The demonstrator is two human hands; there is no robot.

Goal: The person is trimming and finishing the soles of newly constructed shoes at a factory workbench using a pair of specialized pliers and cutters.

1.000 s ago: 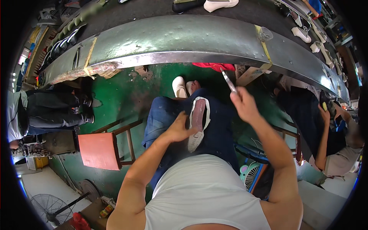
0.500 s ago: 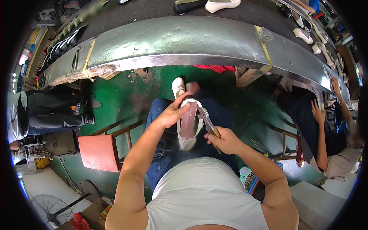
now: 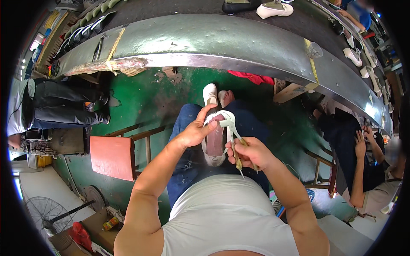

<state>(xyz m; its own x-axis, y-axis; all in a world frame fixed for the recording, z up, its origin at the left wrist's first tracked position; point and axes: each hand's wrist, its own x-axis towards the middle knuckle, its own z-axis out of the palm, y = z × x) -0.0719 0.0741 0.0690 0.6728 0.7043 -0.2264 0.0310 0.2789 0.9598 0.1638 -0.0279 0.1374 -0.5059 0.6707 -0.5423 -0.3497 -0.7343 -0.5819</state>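
Observation:
Above my lap, a white shoe upper on a last is held sole side up, its reddish-brown insole [image 3: 215, 141] facing me and its toe pointing away. My left hand [image 3: 196, 130] grips the toe end, thumb on the insole and fingers around the far side. My right hand [image 3: 252, 152] is closed around the handles of metal pincers [image 3: 231, 123], which are slightly apart. The curved pincer head lies against the right side of the toe edge. Whether its jaws pinch the upper's margin, I cannot tell.
Beyond my knees runs a metal-edged bench [image 3: 209, 38] bearing several shoes, including a white shoe [image 3: 274, 9]. A red-topped stool [image 3: 112, 156] stands left. A co-worker sits right; another person's dark-trousered legs [image 3: 64, 102] show left. A fan [image 3: 49, 213] is at lower left.
The pincers have turned and their head now lies over the toe edge, with the handles further apart. My view has shifted left. The co-worker's hands at right have come together.

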